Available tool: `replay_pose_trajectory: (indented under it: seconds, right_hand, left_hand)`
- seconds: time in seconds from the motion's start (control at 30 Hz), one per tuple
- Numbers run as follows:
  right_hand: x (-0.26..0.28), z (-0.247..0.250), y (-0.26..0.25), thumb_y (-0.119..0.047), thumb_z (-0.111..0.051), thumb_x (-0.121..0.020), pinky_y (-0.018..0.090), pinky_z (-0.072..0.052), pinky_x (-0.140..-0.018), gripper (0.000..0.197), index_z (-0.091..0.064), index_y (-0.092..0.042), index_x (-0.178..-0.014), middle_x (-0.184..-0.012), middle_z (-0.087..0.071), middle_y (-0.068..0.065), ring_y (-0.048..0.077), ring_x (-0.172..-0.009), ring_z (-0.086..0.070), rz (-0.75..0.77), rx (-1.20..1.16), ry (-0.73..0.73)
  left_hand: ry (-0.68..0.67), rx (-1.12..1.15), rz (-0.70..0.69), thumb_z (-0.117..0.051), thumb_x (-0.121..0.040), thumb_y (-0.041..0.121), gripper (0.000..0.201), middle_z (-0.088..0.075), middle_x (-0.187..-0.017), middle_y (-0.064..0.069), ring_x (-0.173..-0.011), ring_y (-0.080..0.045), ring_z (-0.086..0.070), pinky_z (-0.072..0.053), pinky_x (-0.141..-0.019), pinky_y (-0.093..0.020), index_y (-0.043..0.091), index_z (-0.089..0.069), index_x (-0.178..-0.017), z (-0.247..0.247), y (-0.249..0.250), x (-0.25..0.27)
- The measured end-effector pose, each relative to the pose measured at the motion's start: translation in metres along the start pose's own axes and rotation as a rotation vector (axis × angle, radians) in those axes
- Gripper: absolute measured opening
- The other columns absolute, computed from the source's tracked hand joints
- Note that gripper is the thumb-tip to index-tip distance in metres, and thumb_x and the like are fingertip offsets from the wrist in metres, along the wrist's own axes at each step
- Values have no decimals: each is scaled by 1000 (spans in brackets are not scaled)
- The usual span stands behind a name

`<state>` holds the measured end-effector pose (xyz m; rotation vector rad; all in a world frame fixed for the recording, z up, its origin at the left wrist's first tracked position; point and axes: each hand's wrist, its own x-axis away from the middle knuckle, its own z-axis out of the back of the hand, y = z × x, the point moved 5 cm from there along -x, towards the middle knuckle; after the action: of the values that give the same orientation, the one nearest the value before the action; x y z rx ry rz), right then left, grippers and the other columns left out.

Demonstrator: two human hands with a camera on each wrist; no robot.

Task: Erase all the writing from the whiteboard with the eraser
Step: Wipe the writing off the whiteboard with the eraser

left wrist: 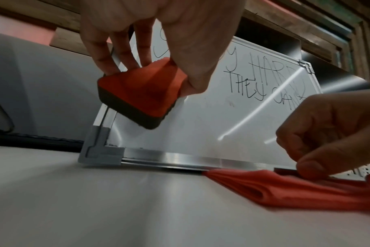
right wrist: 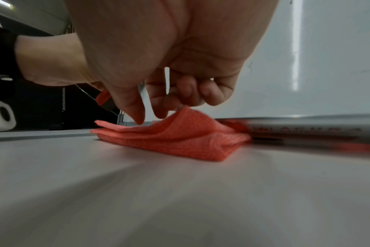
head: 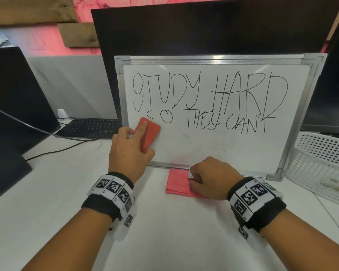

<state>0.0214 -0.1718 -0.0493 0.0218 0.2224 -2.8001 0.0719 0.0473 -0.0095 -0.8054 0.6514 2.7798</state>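
Note:
The whiteboard [head: 223, 151] leans upright against a dark monitor, with black writing [head: 204, 90] across its upper half and a wiped lower half. My left hand [head: 129, 151] grips the red eraser [head: 148, 132] and holds it against the board's lower left, just under the letter "S". In the left wrist view the eraser [left wrist: 142, 98] shows its dark felt side towards the whiteboard [left wrist: 201, 130]. My right hand [head: 211, 177] sits at the board's bottom edge, its curled fingers pinching a fold of a pink cloth [head: 177, 184]. The right wrist view shows the cloth [right wrist: 180, 138] lifted slightly under the fingers [right wrist: 158, 93].
A black keyboard [head: 90, 127] and a cable [head: 47, 132] lie left of the board, next to a dark screen [head: 14, 94]. A white perforated basket [head: 321, 163] stands at the right. A blurred long object [right wrist: 306, 132] lies along the board's foot.

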Motion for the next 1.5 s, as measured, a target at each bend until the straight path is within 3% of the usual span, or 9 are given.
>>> replay_pose_trajectory:
  seconds: [0.1, 0.23, 0.63, 0.77, 0.93, 1.2, 1.5]
  right_hand:
    - [1, 0, 0, -42, -54, -91, 28, -33, -54, 36, -40, -22, -64, -75, -47, -3, 26, -73, -56, -6, 5, -3]
    - [1, 0, 0, -42, -54, -91, 28, -32, -53, 36, -39, -22, -64, -75, -46, -3, 26, -73, -56, -7, 7, -6]
    - [-1, -1, 1, -41, -55, -90, 28, -32, -53, 36, -40, -22, -64, -73, -47, -3, 26, -74, -57, 4, -6, 2]
    - [0, 0, 1, -41, -55, -89, 27, -31, -53, 36, -39, -22, -63, -72, -46, -3, 26, -73, -56, 0, -7, 1]
    - [0, 0, 0, -40, -54, -90, 28, -32, -52, 35, -40, -21, -63, -71, -47, -3, 25, -70, -56, -1, -2, 12]
    - [1, 1, 0, -40, -55, -90, 27, -29, -52, 36, -39, -23, -63, -72, -45, -4, 23, -67, -51, -14, -12, 2]
    - [2, 1, 0, -40, -55, -90, 27, -29, -52, 36, -40, -22, -63, -72, -45, -3, 24, -67, -52, -14, -16, -5]
  left_hand:
    - [-44, 34, -33, -75, -76, 33, 73, -47, -114, -7, -100, -31, -51, -54, -84, -47, 30, -49, -144, -4, 3, 4]
    - [-40, 75, 30, -72, -77, 41, 74, -48, -113, -5, -98, -30, -55, -56, -82, -46, 33, -44, -144, -5, 0, 3]
    - [33, 217, 65, -73, -75, 35, 67, -47, -102, -3, -83, -25, -51, -47, -74, -33, 34, -46, -137, -7, 20, -3]
    - [-7, 171, 69, -71, -74, 38, 67, -45, -106, -1, -90, -28, -53, -54, -77, -42, 38, -44, -136, -7, 17, -1]
    - [43, 185, 85, -69, -78, 36, 71, -45, -114, -4, -97, -31, -55, -56, -83, -49, 38, -40, -143, -7, 11, -7]
    - [57, 195, 55, -69, -86, 37, 75, -44, -124, -7, -107, -30, -54, -54, -93, -48, 30, -36, -153, -9, 8, -9]
    - [91, 130, -16, -71, -82, 26, 73, -47, -124, -7, -107, -29, -44, -48, -91, -44, 30, -44, -150, -5, 6, -10]
